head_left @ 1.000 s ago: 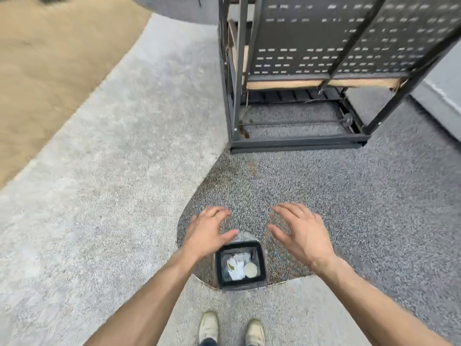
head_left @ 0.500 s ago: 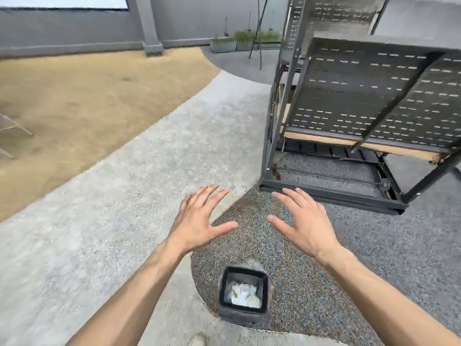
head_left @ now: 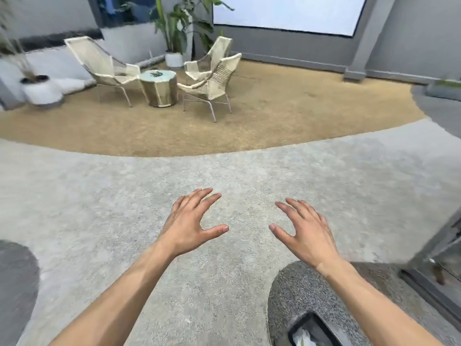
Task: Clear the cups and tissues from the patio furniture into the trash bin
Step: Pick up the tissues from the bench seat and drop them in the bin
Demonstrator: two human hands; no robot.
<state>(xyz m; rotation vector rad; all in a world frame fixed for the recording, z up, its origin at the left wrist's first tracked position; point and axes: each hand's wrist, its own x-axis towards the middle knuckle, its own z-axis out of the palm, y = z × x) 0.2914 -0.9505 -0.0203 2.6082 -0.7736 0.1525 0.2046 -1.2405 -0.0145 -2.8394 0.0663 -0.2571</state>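
Note:
My left hand [head_left: 192, 221] and my right hand [head_left: 303, 227] hover in front of me, palms down, fingers spread, both holding nothing. The black trash bin [head_left: 298, 325] stands at the bottom edge right of centre, partly cut off, with white tissue [head_left: 303, 338] inside. Far ahead on the tan ground stand three woven patio chairs, one at the left [head_left: 104, 64], one at the back [head_left: 219, 49] and one at the right [head_left: 214, 81], around a small round side table [head_left: 159, 88] with a small dark item on its top. No cups show on the furniture from here.
A wide pale concrete path [head_left: 224, 176] lies between me and the chairs. A metal frame [head_left: 439, 268] edges in at the right. White planters [head_left: 41, 92] stand at the far left, a potted plant [head_left: 174, 28] behind the table, grey walls beyond.
The view has swung up and left, away from the bin and the metal frame, toward the patio chairs. Both hands stayed open and empty, now over the concrete path.

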